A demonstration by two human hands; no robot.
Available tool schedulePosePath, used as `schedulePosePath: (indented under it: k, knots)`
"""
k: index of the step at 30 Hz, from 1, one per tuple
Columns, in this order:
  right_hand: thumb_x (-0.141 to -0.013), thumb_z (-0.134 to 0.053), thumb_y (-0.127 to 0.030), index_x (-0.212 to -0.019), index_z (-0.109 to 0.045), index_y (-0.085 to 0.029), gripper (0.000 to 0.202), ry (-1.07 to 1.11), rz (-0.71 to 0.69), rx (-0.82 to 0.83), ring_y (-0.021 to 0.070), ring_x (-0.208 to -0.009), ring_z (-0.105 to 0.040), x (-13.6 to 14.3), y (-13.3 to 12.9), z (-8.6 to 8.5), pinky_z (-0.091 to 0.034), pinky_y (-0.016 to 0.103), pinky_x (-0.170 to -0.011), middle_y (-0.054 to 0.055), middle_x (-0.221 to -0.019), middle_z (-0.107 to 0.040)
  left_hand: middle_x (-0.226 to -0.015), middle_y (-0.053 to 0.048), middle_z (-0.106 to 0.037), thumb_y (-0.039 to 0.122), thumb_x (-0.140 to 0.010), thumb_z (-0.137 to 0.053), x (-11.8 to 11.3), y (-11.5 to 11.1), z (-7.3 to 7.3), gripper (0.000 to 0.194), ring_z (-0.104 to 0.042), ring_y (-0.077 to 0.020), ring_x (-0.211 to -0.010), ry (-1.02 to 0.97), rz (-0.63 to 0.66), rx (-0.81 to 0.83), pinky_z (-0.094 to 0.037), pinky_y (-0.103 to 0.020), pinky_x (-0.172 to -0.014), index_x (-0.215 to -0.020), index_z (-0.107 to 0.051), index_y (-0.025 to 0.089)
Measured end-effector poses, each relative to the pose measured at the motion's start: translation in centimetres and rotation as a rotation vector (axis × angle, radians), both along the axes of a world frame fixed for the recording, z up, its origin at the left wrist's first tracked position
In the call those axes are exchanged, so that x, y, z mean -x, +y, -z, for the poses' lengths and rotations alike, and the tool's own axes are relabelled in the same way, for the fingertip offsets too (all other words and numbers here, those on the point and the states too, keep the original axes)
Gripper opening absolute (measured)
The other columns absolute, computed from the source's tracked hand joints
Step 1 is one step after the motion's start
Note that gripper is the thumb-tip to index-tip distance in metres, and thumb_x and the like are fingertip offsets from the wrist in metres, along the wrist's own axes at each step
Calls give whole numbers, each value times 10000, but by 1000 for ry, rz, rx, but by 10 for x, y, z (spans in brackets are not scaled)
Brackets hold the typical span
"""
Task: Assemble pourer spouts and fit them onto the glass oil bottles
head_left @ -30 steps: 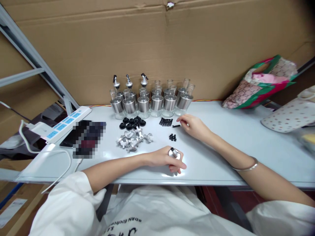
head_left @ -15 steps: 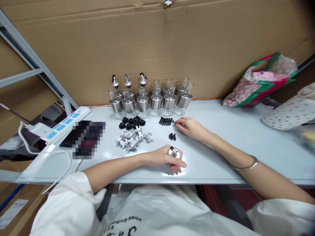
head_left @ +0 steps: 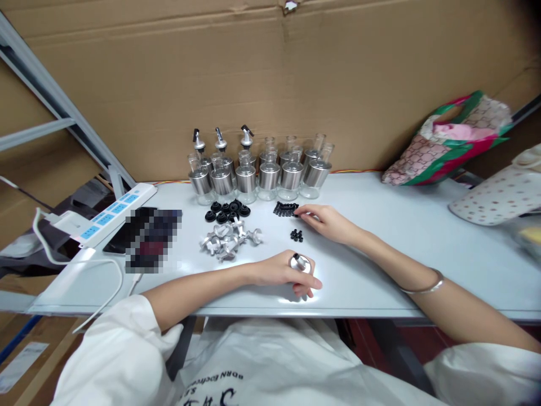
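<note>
My left hand (head_left: 291, 272) is closed around a silver bottle pourer top (head_left: 300, 262), which pokes up between thumb and fingers with its black-tipped spout upward. My right hand (head_left: 323, 220) is farther back, its thumb and fingertips pinched at the right end of a row of small black levers (head_left: 285, 210); the lever at the fingertips is mostly covered. Just below that row is a cluster of tiny black caps (head_left: 296, 235). Silver pourer tops (head_left: 228, 239) are heaped to the left, in front of a group of black ribbed stoppers (head_left: 226, 212).
Glass bottles with metal sleeves (head_left: 269, 176) stand in rows at the back, several bare-necked and three with pourers. A power strip (head_left: 114, 214) and phone (head_left: 127, 231) lie left. On the right are a patterned bag (head_left: 448, 141) and a spotted white container (head_left: 494, 194).
My right hand has shifted slightly left and down, bringing its fingertips against the end of the lever row. My left hand stays put with the pourer top.
</note>
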State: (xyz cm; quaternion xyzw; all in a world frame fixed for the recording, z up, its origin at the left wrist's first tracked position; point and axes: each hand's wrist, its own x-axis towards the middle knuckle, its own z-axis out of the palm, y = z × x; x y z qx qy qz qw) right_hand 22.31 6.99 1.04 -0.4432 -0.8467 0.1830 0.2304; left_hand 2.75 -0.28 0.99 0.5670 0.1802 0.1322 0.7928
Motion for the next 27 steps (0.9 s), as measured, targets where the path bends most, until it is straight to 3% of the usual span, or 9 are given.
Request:
schedulePosePath:
  k: [9,15,21,24,27]
  knots:
    - [-910,-397,-306,-1044,-639,-175,306,-7,-89,-71,235,-958,-645,-3,4,7,-498,397,-878,107,-1058,-691,-468,74,-490,401,-665,-764,0,-1,-2,387,-490,-72,-506,15,-1,13,-489,-318,-719,-574,-472,165]
    - [-919,-382,-308,-1036,-637,-189,306,-32,-188,-97,238,-1026,-624,-2,3,9,-484,415,-921,114,-1110,-673,-449,89,-472,242,-670,-718,0,0,0,289,-473,-60,-480,-29,3,7,-494,-328,-750,-565,-460,167]
    - [-898,-454,-361,-1069,-640,-182,311,79,-157,-8,240,-1061,-610,1,-3,-2,-475,411,-934,113,-1162,-656,-440,84,-459,200,-653,-687,-1,3,3,261,-473,-62,-470,-42,-2,60,-495,-323,-747,-550,-450,167]
    - [-882,-501,-408,-1016,-660,-188,302,205,-124,89,229,-999,-622,3,-10,-14,-494,375,-874,96,-1091,-677,-412,71,-438,231,-674,-647,0,5,4,275,-455,-66,-430,-100,21,127,-487,-318,-740,-510,-436,171]
    - [-891,-493,-462,-975,-661,-170,347,340,-228,244,195,-888,-641,11,-27,-26,-504,324,-799,86,-972,-694,-370,65,-401,237,-663,-614,1,8,5,284,-434,-79,-391,-133,71,165,-471,-325,-751,-470,-413,183]
